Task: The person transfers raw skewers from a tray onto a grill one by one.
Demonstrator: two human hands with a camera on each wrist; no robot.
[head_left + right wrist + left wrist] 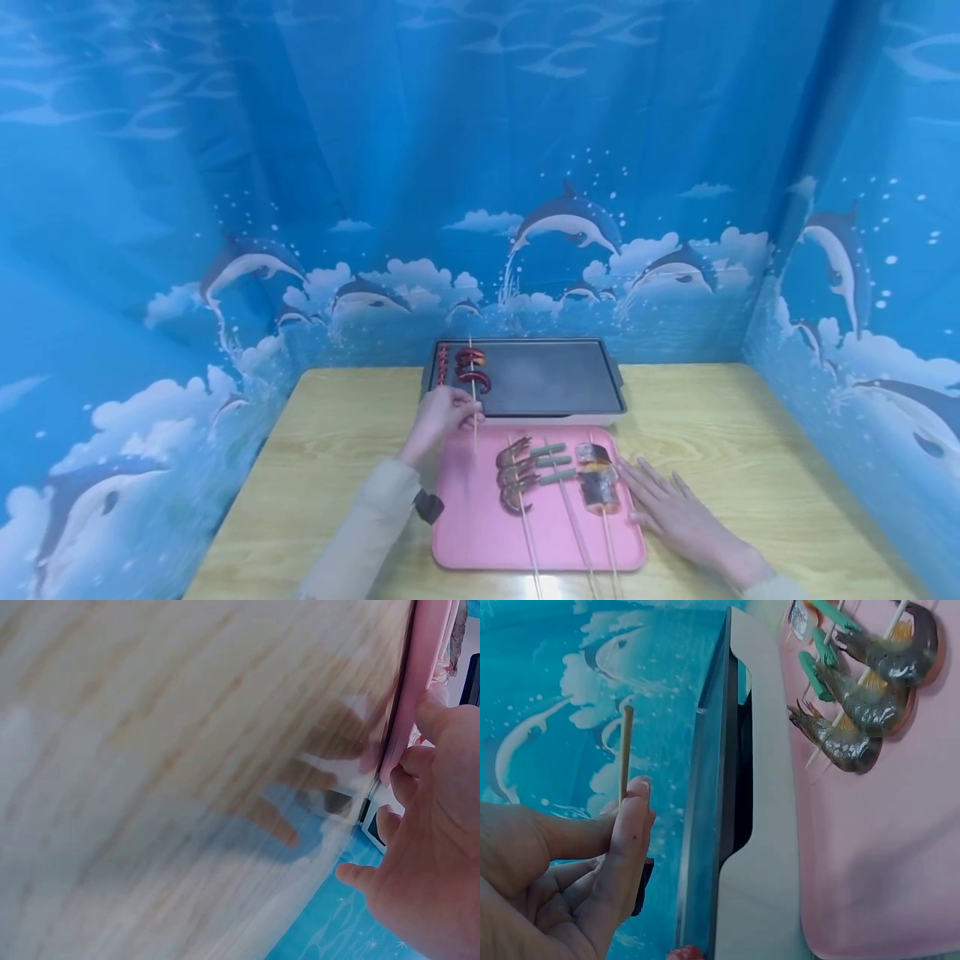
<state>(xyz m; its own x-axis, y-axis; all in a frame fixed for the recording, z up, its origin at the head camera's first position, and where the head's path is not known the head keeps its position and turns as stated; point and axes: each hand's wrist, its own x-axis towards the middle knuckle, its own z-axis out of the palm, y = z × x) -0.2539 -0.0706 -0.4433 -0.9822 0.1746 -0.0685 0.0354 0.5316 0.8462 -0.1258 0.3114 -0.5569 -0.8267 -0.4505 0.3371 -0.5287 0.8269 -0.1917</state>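
Note:
My left hand (450, 410) pinches the bare stick of a skewer (474, 417) between thumb and fingers. Dark red curled pieces (471, 358) threaded on it, like octopus tentacles, are over the left part of the black griddle (551, 375). In the left wrist view the stick's end (626, 742) pokes up past the fingertips. My right hand (678, 508), fingers spread and fairly straight, lies at the right edge of the pink tray (468, 533). The right wrist view has its fingertips at the tray's rim (409, 697).
Beside the held skewer, a thin skewer of small red pieces (442, 362) lies at the griddle's left edge. On the tray are a shrimp skewer (516, 477), a skewer with green pieces (553, 461) and a fish-chunk skewer (598, 483). A dolphin-printed curtain (480, 167) stands behind the wooden table (697, 417).

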